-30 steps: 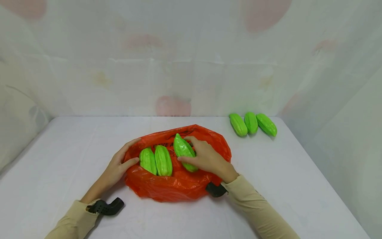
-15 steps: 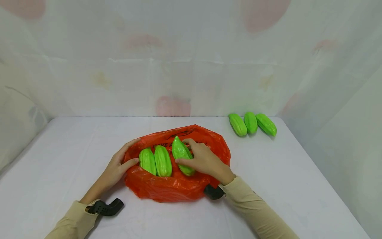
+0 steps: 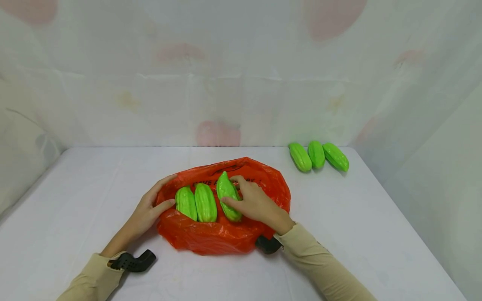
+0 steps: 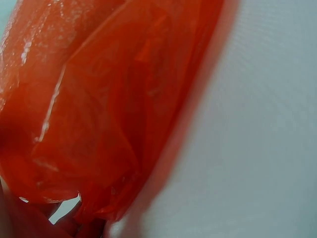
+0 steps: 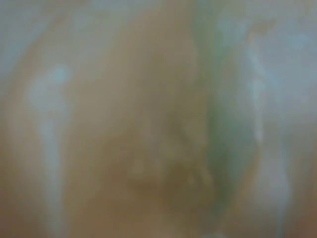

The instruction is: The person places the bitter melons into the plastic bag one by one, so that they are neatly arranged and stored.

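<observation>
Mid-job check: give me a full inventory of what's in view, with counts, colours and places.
Table: one, white, across the foreground.
Backdrop: one, whitish with faded reddish patches, behind the table.
Plastic bag: one, red with dark print, mid-table, mouth open.
Bagged fruits: two visible, green, ridged, side by side in the bag.
Single fruit: one, green, at the bag's mouth, right of that pair.
Loose fruits: three, green, table's far right corner.
Wrist devices: two, black, one at each cuff.
Sleeves: two, beige, near edge.
Left hand: one, bare, on the bag's left rim.
Right hand: one, bare, gripping the single fruit.
</observation>
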`<action>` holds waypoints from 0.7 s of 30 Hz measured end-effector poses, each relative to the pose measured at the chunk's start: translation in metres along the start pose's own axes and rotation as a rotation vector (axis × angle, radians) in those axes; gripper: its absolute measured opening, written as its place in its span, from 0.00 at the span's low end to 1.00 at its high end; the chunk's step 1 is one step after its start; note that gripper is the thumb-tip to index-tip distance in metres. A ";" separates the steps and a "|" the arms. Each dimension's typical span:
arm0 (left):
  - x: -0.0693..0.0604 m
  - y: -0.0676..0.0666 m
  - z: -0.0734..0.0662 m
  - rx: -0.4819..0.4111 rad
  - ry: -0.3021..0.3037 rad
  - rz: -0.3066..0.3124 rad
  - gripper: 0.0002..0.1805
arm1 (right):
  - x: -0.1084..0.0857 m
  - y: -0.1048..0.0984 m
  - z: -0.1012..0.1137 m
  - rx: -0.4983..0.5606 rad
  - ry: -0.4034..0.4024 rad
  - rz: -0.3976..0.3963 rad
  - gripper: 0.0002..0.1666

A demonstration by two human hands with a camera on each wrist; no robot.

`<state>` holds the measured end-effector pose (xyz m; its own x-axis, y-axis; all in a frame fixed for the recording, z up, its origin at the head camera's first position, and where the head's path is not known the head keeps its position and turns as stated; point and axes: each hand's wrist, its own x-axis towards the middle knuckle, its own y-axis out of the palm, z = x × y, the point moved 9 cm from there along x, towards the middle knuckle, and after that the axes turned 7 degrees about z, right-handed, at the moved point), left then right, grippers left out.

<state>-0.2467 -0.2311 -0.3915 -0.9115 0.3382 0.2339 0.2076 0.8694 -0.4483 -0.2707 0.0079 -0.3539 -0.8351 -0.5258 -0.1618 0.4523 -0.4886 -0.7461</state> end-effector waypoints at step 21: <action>0.001 -0.001 -0.002 -0.006 0.015 -0.007 0.32 | 0.000 0.005 0.004 0.015 -0.032 0.056 0.30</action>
<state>-0.2467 -0.2310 -0.3893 -0.9076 0.3375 0.2498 0.2036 0.8739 -0.4413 -0.2674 0.0032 -0.3549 -0.7980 -0.5745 -0.1819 0.5026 -0.4680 -0.7269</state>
